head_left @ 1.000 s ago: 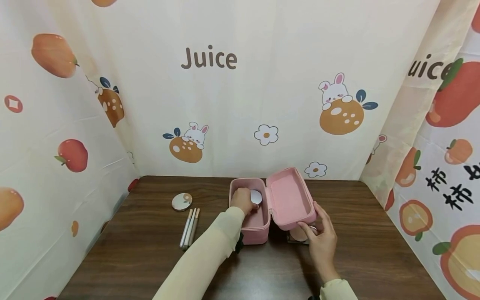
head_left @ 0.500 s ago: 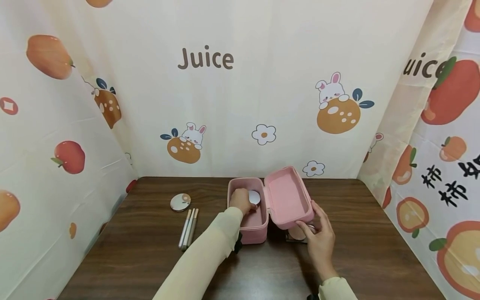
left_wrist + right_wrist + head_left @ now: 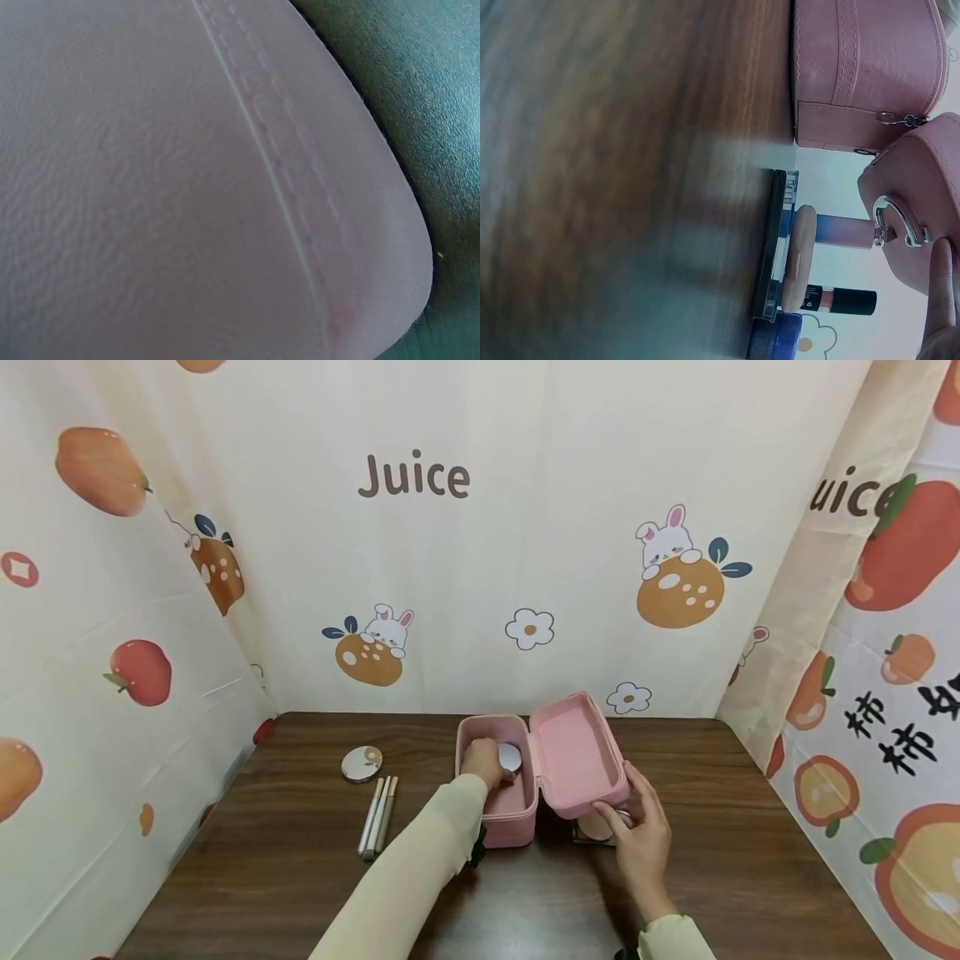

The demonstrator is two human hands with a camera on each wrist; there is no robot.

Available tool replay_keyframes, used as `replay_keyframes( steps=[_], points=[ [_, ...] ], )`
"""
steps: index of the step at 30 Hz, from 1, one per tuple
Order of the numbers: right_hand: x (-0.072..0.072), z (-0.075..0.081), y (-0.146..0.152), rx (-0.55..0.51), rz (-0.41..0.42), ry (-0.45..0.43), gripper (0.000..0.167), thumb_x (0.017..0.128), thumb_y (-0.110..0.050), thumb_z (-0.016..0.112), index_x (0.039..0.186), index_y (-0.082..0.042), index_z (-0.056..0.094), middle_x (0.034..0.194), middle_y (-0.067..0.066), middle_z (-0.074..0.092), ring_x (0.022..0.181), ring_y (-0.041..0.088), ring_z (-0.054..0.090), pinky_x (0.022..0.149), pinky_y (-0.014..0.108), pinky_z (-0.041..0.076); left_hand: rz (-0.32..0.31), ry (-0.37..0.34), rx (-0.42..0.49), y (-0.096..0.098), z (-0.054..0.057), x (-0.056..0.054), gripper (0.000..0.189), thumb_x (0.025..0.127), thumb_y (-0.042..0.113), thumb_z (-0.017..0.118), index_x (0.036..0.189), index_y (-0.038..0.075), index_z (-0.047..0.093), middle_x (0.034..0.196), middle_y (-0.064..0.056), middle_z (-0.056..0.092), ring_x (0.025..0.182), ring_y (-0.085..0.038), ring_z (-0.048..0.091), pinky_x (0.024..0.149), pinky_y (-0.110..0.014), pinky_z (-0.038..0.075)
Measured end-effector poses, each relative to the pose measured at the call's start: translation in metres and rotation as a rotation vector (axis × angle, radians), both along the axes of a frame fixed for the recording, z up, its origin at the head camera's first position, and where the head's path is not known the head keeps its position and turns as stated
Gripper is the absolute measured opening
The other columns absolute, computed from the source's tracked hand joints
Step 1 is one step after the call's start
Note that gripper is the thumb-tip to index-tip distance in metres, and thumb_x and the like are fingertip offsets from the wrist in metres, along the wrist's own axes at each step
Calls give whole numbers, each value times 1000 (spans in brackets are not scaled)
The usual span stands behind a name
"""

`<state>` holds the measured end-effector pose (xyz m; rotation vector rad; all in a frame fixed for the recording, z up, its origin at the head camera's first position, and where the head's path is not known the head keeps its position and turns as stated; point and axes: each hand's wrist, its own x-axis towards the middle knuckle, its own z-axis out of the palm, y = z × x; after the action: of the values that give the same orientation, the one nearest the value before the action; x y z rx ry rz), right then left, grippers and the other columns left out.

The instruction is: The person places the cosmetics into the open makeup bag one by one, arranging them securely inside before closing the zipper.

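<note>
A pink cosmetic case (image 3: 512, 833) stands unzipped on the table, its lid (image 3: 577, 756) swung out to the right. My left hand (image 3: 483, 760) reaches down into the case, fingers curled at a white round-topped container (image 3: 510, 757); the fingertips are partly hidden. My right hand (image 3: 645, 847) holds the lid by its near right corner, thumb on the front edge and fingers along the side. In the right wrist view, a finger (image 3: 941, 289) lies against the lid close to its metal-ringed handle (image 3: 900, 217). Stitched pink leather (image 3: 150, 187) fills most of the left wrist view.
Left of the case lie a round compact (image 3: 362, 764) and several slim silver pens (image 3: 378, 818). Under and behind the lid are a black flat box (image 3: 768, 247), a beige puff (image 3: 800, 259), a pink tube (image 3: 845, 231), a black-capped lipstick (image 3: 853, 301) and a blue jar (image 3: 776, 337).
Both hands keep nearly the same place, the left inside the case and the right on the lid. The head view shifts very slightly.
</note>
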<state>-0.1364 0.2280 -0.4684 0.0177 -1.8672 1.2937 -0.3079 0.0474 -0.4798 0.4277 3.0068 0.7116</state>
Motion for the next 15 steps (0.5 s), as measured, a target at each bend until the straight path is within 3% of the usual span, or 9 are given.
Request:
replay_keyframes(
  steps=[15],
  points=[
    [1, 3, -2, -2, 9, 16, 68, 69, 21, 76, 132, 9, 55, 131, 29, 55, 87, -7, 63, 73, 12, 53, 1, -20, -28, 1, -6, -2, 46, 64, 26, 93, 96, 1, 71, 92, -13, 69, 86, -26, 66, 77, -40, 55]
  ],
)
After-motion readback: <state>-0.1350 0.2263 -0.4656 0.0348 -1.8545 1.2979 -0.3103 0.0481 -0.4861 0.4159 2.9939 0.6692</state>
